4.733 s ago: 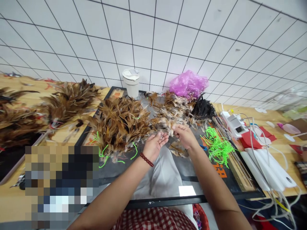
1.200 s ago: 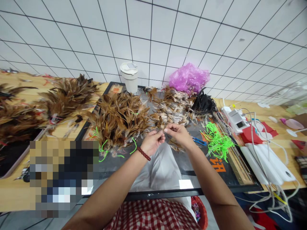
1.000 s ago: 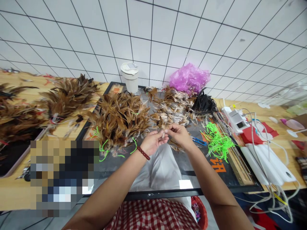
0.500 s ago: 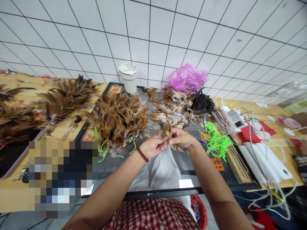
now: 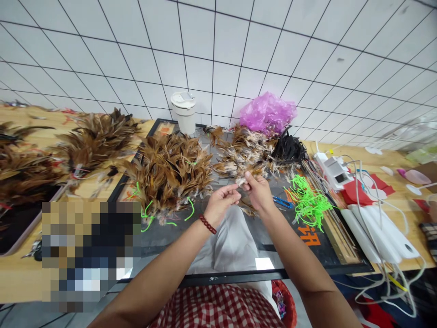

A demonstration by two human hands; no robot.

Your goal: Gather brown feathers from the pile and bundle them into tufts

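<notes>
Hands were together a moment ago, now slightly apart: R hand (image 5: 260,193) has feather tuft (image 5: 241,181) in a tight fingertip grip, nr brown-white feather pile (image 5: 244,152); L hand (image 5: 221,203) half-curled alongside (can't tell if holding anything), so tuft's prob. w/ R only.

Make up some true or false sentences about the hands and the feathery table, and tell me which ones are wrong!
1. The right hand pinches a small feather tuft. True.
2. The left hand is holding the blue tool. False: the tool lies apart from both hands.
3. A beaded bracelet is on the left wrist. True.
4. The plastic bag is yellow. False: the bag is pinkish purple.
5. The white cup is standing upright. True.
6. The green tangle lies left of the cup. False: it lies to the right.
</notes>
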